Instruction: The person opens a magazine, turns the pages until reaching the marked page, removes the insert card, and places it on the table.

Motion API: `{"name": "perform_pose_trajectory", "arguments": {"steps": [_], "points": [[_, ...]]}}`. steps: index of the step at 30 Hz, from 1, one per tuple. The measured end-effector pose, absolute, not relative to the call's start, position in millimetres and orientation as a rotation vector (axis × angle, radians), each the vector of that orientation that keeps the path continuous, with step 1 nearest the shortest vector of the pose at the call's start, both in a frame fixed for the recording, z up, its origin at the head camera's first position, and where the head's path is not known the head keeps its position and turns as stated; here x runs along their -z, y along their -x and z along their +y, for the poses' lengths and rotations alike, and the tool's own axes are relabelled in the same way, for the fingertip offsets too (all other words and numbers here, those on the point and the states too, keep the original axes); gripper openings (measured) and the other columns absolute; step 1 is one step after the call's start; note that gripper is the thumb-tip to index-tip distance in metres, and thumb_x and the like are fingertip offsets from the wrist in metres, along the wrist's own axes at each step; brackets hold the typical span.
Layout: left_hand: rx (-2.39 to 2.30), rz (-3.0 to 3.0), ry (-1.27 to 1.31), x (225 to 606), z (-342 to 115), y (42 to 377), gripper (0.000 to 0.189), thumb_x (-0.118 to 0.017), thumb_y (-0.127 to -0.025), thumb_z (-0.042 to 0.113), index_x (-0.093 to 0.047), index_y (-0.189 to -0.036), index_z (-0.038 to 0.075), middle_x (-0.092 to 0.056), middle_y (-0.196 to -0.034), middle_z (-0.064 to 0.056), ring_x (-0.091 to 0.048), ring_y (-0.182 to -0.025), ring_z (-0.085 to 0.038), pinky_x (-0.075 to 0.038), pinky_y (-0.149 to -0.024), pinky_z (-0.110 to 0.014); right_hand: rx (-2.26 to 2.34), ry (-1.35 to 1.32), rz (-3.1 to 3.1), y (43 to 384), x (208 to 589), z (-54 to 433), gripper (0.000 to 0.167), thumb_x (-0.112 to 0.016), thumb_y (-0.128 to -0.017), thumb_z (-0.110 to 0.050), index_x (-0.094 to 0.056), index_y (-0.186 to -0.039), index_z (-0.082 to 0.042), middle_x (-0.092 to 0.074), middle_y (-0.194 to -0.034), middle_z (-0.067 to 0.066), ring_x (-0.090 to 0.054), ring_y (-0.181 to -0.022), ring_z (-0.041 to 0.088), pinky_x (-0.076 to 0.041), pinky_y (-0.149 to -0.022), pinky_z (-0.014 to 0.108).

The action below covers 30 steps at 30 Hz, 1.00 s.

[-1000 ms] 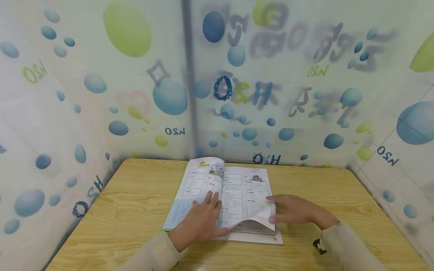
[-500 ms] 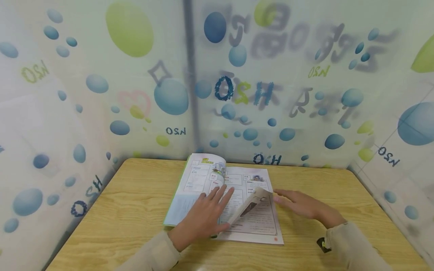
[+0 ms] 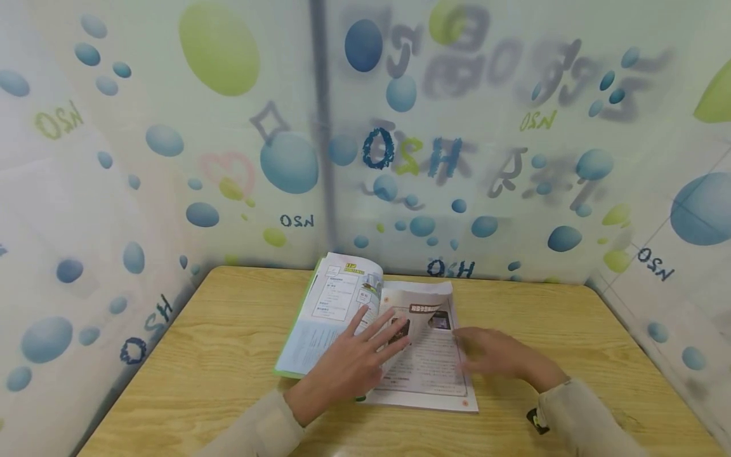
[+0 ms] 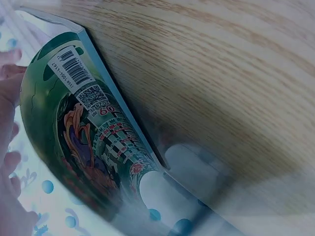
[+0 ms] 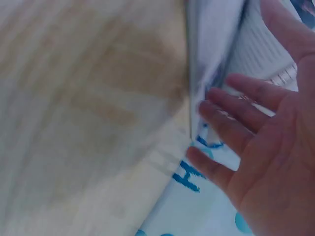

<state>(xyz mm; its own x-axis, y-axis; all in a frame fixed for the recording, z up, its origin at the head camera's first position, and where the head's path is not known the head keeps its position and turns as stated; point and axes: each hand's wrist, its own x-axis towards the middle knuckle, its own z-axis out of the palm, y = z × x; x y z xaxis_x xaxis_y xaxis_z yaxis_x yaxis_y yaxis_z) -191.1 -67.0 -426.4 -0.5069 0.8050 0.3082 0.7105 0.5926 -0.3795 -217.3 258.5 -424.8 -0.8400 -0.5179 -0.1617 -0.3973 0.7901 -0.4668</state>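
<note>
An open magazine (image 3: 422, 374) lies on the wooden table, its left pages raised and curving at the spine. My left hand (image 3: 351, 365) rests with spread fingers across the middle of it, near the spine. In the left wrist view the green illustrated cover (image 4: 54, 98) shows a barcode and a QR code. A curling page (image 3: 419, 301) stands partly lifted over the right half. At the right edge of the magazine is my right hand (image 3: 499, 355), blurred in the head view. The right wrist view shows its fingers extended beside the page edges, pinching nothing visible.
The wooden table (image 3: 228, 343) reaches up to pale curtains (image 3: 228, 127) printed with blue and green bubbles, at the back and both sides. A dark tag (image 3: 537, 420) hangs by the right sleeve cuff.
The page at the right hand has lifted from its lower corner and swung over toward the left hand, exposing a page with photos. The left hand's fingers have spread wider.
</note>
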Motion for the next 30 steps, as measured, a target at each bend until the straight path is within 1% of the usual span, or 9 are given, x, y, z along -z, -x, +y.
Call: {"name": "perform_pose_trajectory", "arguments": {"steps": [4,8,11,14,21,25,27,30], "points": [[-0.349,-2.362,1.254,427.4,-64.7,191.0,0.060,-0.068,-0.089,0.041,-0.052,-0.146,0.029,-0.034,-0.160,-0.001,-0.023,-0.150,-0.023,-0.019,-0.118,-0.054,0.529,0.848,2.650,215.6,431.8,254.0,0.093,-0.080,-0.073,-0.058,-0.051,-0.143,-0.004,-0.045,-0.151,0.017,-0.044,-0.136,0.041,-0.036,-0.106,0.061],[-0.406,-2.372,1.275,427.4,-62.9,190.8,0.056,-0.066,-0.091,0.042,-0.055,-0.144,0.029,-0.037,-0.158,0.000,-0.022,-0.150,-0.024,-0.015,-0.119,-0.055,0.474,0.895,2.611,214.0,434.6,252.6,0.099,-0.082,-0.068,-0.059,-0.050,-0.146,-0.008,-0.038,-0.156,0.017,-0.040,-0.138,0.042,-0.035,-0.106,0.063],[-0.449,-2.375,1.271,427.6,-62.5,191.1,0.056,-0.065,-0.090,0.046,-0.056,-0.143,0.028,-0.039,-0.157,-0.001,-0.022,-0.150,-0.024,-0.010,-0.119,-0.056,0.465,0.902,2.611,213.6,434.8,252.0,0.099,-0.084,-0.068,-0.056,-0.049,-0.147,-0.008,-0.038,-0.156,0.017,-0.040,-0.138,0.042,-0.035,-0.106,0.062],[-0.491,-2.374,1.264,427.9,-62.3,191.2,0.055,-0.065,-0.089,0.048,-0.059,-0.140,0.028,-0.039,-0.157,-0.001,-0.023,-0.150,-0.025,-0.008,-0.120,-0.056,0.461,0.911,2.616,213.6,434.6,250.5,0.097,-0.084,-0.068,-0.054,-0.050,-0.146,-0.008,-0.038,-0.155,0.018,-0.040,-0.138,0.042,-0.037,-0.105,0.061],[-0.538,-2.408,1.265,427.4,-62.1,190.6,0.044,-0.061,-0.092,0.048,-0.067,-0.131,0.028,-0.039,-0.157,-0.003,-0.024,-0.149,-0.026,-0.010,-0.119,-0.056,0.444,0.888,2.623,214.6,435.1,247.0,0.094,-0.086,-0.068,-0.050,-0.051,-0.146,-0.010,-0.038,-0.156,0.015,-0.040,-0.139,0.039,-0.038,-0.106,0.058],[-0.506,-2.413,1.255,427.6,-61.2,191.4,0.039,-0.060,-0.092,0.047,-0.071,-0.123,0.025,-0.042,-0.155,-0.004,-0.026,-0.149,-0.026,-0.011,-0.119,-0.057,0.441,0.891,2.626,213.9,435.0,247.2,0.093,-0.087,-0.068,-0.048,-0.052,-0.145,-0.010,-0.039,-0.155,0.015,-0.041,-0.139,0.039,-0.038,-0.105,0.059],[-0.489,-2.409,1.236,427.6,-60.7,191.7,0.040,-0.060,-0.091,0.049,-0.072,-0.118,0.023,-0.045,-0.153,-0.004,-0.028,-0.148,-0.027,-0.012,-0.118,-0.058,0.438,0.892,2.630,213.0,434.8,247.6,0.094,-0.087,-0.067,-0.048,-0.052,-0.145,-0.010,-0.040,-0.155,0.015,-0.041,-0.138,0.039,-0.038,-0.105,0.059],[-0.466,-2.419,1.183,427.0,-59.5,191.5,0.046,-0.062,-0.088,0.056,-0.071,-0.116,0.020,-0.048,-0.150,-0.007,-0.032,-0.146,-0.028,-0.014,-0.117,-0.062,0.436,0.880,2.639,212.1,434.6,247.7,0.094,-0.087,-0.067,-0.049,-0.052,-0.145,-0.010,-0.040,-0.155,0.015,-0.041,-0.138,0.039,-0.038,-0.105,0.059]]}}
